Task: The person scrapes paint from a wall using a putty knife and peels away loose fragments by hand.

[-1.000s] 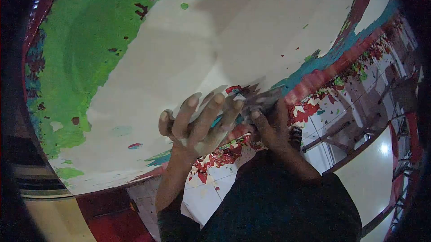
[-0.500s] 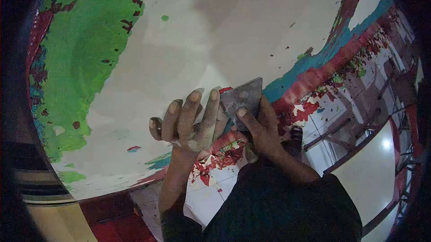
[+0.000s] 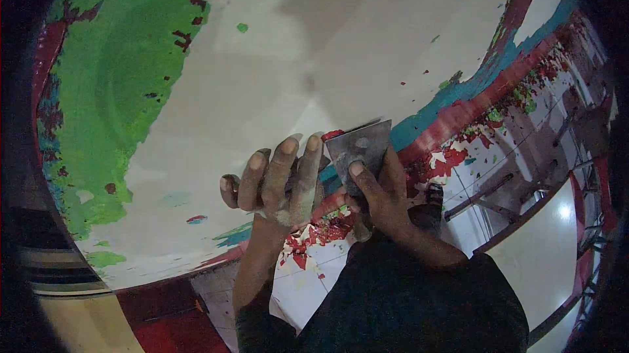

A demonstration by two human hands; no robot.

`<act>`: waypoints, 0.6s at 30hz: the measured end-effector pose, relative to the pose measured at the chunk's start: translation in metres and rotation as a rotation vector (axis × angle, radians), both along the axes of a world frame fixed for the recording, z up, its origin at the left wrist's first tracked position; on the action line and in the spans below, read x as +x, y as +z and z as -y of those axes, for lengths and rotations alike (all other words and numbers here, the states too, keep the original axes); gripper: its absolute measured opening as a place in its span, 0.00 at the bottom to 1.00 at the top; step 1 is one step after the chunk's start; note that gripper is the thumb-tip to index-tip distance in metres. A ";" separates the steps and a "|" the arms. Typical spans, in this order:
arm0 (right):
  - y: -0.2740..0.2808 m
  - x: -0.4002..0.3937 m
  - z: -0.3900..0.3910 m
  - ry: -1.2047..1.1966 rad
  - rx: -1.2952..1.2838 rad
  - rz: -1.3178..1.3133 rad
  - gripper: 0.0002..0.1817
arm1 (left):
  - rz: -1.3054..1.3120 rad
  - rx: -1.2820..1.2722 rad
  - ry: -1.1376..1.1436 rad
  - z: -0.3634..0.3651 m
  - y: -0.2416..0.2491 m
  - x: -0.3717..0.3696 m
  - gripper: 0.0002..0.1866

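Observation:
My right hand (image 3: 386, 202) is closed around a flat grey metal scraper (image 3: 362, 150), its thumb pressed on the blade face. A second thin edge shows just behind the blade's top edge, and a rounded end pokes out below the fingers. A small red paint chip (image 3: 333, 135) sits at the blade's upper left corner. To the left, my left hand (image 3: 278, 182) is open with its fingers apart and dusty, close to the scraper. Both hands are over the lower edge of a large whitish panel (image 3: 262, 91) with partly stripped paint.
Green paint (image 3: 131, 84) still covers the panel's left side. A blue band (image 3: 445, 94) and a red band (image 3: 452, 117) run along its near edge. Red and green paint flakes (image 3: 321, 235) litter the tiled floor (image 3: 314, 277). Another white panel (image 3: 537, 254) stands at the right.
The scraper has shifted slightly right and down with my right hand, and the gap between its two top edges looks wider. My left hand has moved slightly.

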State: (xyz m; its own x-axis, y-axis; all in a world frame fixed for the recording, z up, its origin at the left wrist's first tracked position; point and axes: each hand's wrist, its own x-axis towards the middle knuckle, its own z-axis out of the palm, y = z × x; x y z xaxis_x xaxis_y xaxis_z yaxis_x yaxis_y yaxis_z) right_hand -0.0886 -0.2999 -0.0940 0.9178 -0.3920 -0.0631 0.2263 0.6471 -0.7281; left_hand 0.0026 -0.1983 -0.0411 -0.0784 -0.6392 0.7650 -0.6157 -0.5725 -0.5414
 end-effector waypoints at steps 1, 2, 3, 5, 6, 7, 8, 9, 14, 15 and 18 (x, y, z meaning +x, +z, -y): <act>-0.001 0.000 -0.001 -0.013 -0.012 0.013 0.20 | 0.008 -0.006 -0.001 0.001 -0.001 0.001 0.07; 0.000 0.000 -0.001 -0.003 -0.018 -0.001 0.20 | 0.016 -0.012 -0.002 0.001 -0.001 0.002 0.07; 0.001 -0.001 -0.002 0.008 -0.022 -0.017 0.20 | -0.022 -0.027 0.006 0.000 -0.003 0.000 0.07; 0.003 -0.002 -0.003 0.009 -0.005 -0.043 0.20 | -0.070 -0.048 0.014 0.000 -0.004 -0.003 0.07; 0.004 -0.001 -0.005 0.002 0.016 -0.054 0.20 | -0.081 -0.054 0.016 0.000 -0.004 -0.004 0.07; 0.005 -0.001 -0.007 -0.004 0.037 -0.062 0.19 | -0.068 -0.050 0.016 0.000 -0.004 -0.003 0.07; 0.006 -0.001 -0.009 -0.010 0.059 -0.071 0.19 | -0.052 -0.047 0.015 0.000 -0.003 -0.003 0.08; 0.007 -0.001 -0.011 -0.016 0.079 -0.076 0.19 | -0.034 -0.036 0.025 0.000 -0.003 -0.001 0.08; 0.007 0.000 -0.016 -0.007 0.148 -0.041 0.20 | -0.013 -0.022 0.042 -0.002 -0.006 0.001 0.10; 0.007 0.000 -0.017 -0.013 0.154 -0.037 0.20 | -0.012 -0.021 0.044 -0.001 -0.006 0.000 0.11; 0.004 0.004 -0.024 -0.072 0.223 0.007 0.20 | 0.023 0.045 0.050 -0.003 -0.002 0.001 0.11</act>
